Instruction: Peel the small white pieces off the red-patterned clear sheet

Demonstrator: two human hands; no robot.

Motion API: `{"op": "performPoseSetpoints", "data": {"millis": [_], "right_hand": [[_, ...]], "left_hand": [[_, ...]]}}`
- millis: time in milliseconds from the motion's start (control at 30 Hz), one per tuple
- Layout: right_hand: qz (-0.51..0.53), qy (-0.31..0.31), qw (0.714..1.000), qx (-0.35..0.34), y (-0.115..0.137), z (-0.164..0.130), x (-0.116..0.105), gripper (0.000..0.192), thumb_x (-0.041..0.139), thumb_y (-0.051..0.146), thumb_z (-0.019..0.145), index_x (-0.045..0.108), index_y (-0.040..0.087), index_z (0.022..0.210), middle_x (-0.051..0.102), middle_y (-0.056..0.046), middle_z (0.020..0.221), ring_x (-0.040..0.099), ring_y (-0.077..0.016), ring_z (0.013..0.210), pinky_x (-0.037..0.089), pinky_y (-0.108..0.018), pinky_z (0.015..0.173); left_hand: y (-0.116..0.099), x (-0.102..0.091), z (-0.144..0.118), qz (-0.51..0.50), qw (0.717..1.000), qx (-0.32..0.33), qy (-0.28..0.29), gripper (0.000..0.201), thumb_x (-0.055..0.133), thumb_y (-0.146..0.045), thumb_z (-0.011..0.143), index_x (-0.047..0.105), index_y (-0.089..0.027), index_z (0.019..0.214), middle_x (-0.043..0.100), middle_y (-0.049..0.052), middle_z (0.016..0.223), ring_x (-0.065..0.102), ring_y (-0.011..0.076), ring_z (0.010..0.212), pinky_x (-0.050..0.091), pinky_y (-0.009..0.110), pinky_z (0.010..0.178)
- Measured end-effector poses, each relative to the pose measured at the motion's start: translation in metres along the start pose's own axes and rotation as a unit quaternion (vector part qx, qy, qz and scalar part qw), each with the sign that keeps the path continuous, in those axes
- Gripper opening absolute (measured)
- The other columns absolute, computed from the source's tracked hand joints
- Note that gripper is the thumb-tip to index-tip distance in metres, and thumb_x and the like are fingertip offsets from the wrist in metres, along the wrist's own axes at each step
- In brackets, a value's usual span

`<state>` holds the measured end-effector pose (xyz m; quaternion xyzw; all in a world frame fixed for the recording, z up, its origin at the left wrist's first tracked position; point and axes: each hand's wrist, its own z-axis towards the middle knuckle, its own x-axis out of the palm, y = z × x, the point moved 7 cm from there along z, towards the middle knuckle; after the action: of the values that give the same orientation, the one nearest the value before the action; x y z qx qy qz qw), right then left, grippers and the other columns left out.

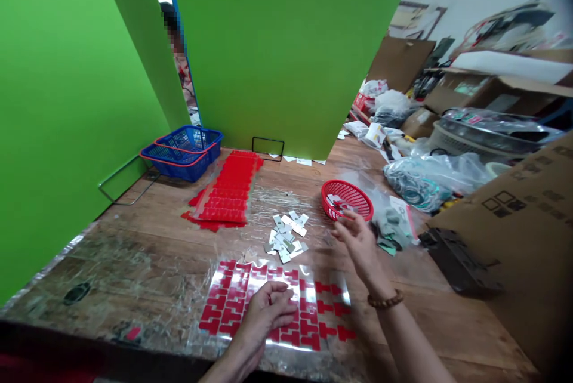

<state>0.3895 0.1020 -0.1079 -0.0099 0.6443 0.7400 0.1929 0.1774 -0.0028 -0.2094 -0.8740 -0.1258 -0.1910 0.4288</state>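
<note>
- A clear sheet carrying rows of red T-shaped stickers is lying flat at the near edge of the wooden table, its long axis running left to right across the person's front
- The left hand is pressing down on the middle of that sheet, fingers curled narrow with the tips pinching at one sticker; whether a sticker is already lifting off is too small to tell
- The right hand is hovering just past the sheet's far right corner, palm turned inward and fingers loosely spread, holding nothing that is showing
- A pile of small grey plates is sitting just beyond the sheet, up and left of the right hand, so the right hand is the nearer of the two to it, while the left is already on the sheet
- A round red basket is sitting just beyond the right hand's fingertips, with a few pieces inside
- A plastic bag of grey parts is lying just right of that basket
- A stack of red sticker sheets is lying farther back on the left, well apart from both hands, its long axis running away from the person
- Two blue baskets are nesting behind it against the green screen
- Cardboard boxes and bagged goods are crowding the right side
</note>
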Motion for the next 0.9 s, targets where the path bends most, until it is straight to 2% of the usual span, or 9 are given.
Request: {"op": "performPoseSetpoints", "data": {"millis": [67, 200, 333, 400, 533, 733, 900], "right_hand": [[-0.066, 0.055, 0.996, -0.027, -0.006, -0.012, 0.027, 0.027, 0.052, 0.036, 0.080, 0.054, 0.017, 0.099, 0.061, -0.006, 0.090, 0.058, -0.0169, 0.073, 0.047, -0.031, 0.066], [-0.121, 0.136, 0.982, -0.049, -0.014, -0.043, 0.079, 0.013, 0.057, 0.028, 0.075, 0.060, 0.018, 0.081, 0.060, -0.002, 0.073, 0.054, -0.0164, 0.068, 0.043, -0.028, 0.063], [-0.197, 0.125, 0.970, -0.073, -0.014, -0.059, 0.103, 0.009, 0.058, 0.025, 0.072, 0.056, 0.017, 0.077, 0.057, -0.004, 0.076, 0.049, -0.0185, 0.072, 0.038, -0.030, 0.067], [-0.224, 0.104, 0.966, -0.076, -0.014, -0.060, 0.105, 0.008, 0.055, 0.023, 0.073, 0.053, 0.017, 0.078, 0.055, -0.005, 0.078, 0.048, -0.0197, 0.075, 0.036, -0.031, 0.069], [-0.234, 0.098, 0.965, -0.069, -0.017, -0.054, 0.100, 0.007, 0.051, 0.019, 0.070, 0.051, 0.018, 0.077, 0.053, -0.003, 0.072, 0.047, -0.0179, 0.067, 0.034, -0.028, 0.061], [-0.204, 0.093, 0.972, -0.066, -0.019, -0.048, 0.073, 0.008, 0.047, 0.015, 0.068, 0.051, 0.018, 0.074, 0.053, 0.000, 0.068, 0.047, -0.0159, 0.065, 0.035, -0.025, 0.061], [-0.164, 0.075, 0.983, -0.041, -0.035, -0.040, 0.053, 0.004, 0.050, 0.017, 0.069, 0.052, 0.018, 0.066, 0.052, 0.002, 0.061, 0.047, -0.0141, 0.059, 0.036, -0.024, 0.056]], "left_hand": [[0.000, 0.000, 0.000, 0.001, 1.000, -0.003, 0.001, 0.045, 0.075, -0.039, 0.060, 0.058, -0.013, 0.093, 0.064, 0.011, 0.087, 0.066, 0.0234, 0.081, 0.050, 0.033, 0.073], [0.002, 0.000, 0.002, 0.004, 1.000, -0.001, 0.004, 0.045, 0.075, -0.039, 0.059, 0.058, -0.014, 0.092, 0.065, 0.009, 0.086, 0.066, 0.0236, 0.082, 0.049, 0.035, 0.076], [0.006, -0.003, 0.005, 0.010, 1.000, 0.005, 0.010, 0.044, 0.075, -0.038, 0.060, 0.058, -0.015, 0.092, 0.066, 0.009, 0.088, 0.066, 0.0226, 0.080, 0.049, 0.034, 0.073], [0.008, -0.004, 0.006, 0.012, 1.000, 0.006, 0.009, 0.042, 0.075, -0.036, 0.060, 0.058, -0.015, 0.093, 0.066, 0.009, 0.088, 0.066, 0.0222, 0.080, 0.049, 0.034, 0.073], [0.007, -0.004, 0.006, 0.010, 1.000, 0.009, 0.008, 0.042, 0.075, -0.036, 0.060, 0.057, -0.015, 0.091, 0.066, 0.010, 0.090, 0.066, 0.0228, 0.081, 0.050, 0.034, 0.074], [0.003, -0.002, 0.003, 0.012, 1.000, -0.001, -0.006, 0.048, 0.077, -0.040, 0.055, 0.059, -0.014, 0.091, 0.066, 0.011, 0.087, 0.066, 0.0249, 0.083, 0.050, 0.035, 0.074], [0.003, -0.002, 0.003, 0.020, 1.000, -0.002, -0.009, 0.045, 0.077, -0.039, 0.057, 0.059, -0.014, 0.090, 0.066, 0.011, 0.087, 0.066, 0.0240, 0.083, 0.050, 0.034, 0.076]]}}
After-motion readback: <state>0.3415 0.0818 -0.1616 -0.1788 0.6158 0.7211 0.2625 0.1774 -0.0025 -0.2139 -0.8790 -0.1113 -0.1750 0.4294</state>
